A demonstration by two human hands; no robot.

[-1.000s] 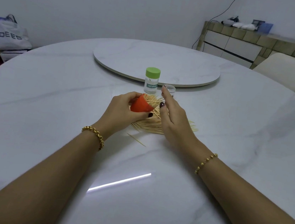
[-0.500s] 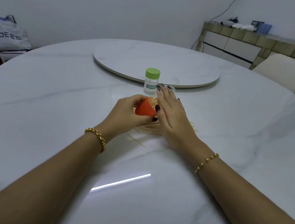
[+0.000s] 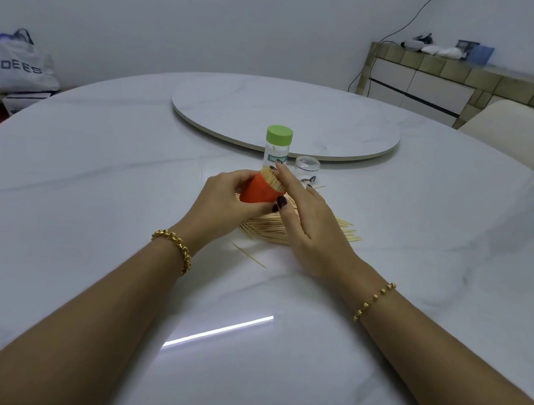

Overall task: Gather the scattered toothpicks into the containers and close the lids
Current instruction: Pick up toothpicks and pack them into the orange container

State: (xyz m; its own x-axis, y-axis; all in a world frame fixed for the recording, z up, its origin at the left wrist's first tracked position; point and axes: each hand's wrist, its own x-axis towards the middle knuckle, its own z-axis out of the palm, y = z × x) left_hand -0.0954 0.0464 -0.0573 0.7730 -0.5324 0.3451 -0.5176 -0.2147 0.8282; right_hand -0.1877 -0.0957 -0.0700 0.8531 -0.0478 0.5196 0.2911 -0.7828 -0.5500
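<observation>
My left hand point(image 3: 222, 202) grips an orange container point(image 3: 258, 191), tilted, with a packed bundle of toothpick tips point(image 3: 273, 180) showing at its mouth. My right hand point(image 3: 307, 217) is flat with fingers apart, its fingertips against those tips. Under both hands a pile of loose toothpicks point(image 3: 339, 233) lies on the white marble table point(image 3: 93, 181), and two stray toothpicks point(image 3: 249, 254) lie nearer me. Behind stands a clear container with a green lid point(image 3: 278, 146), shut. A clear lid point(image 3: 307, 165) lies beside it.
A round turntable point(image 3: 286, 117) sits at the table's middle, just behind the containers. A cream chair point(image 3: 516, 132) stands at the right edge, a sideboard point(image 3: 475, 83) behind it. A white bag point(image 3: 16, 65) rests on the floor at the left.
My left hand has lifted the orange container and tilted it so its mouth with the toothpick tips faces up. My right hand has moved up against the tips.
</observation>
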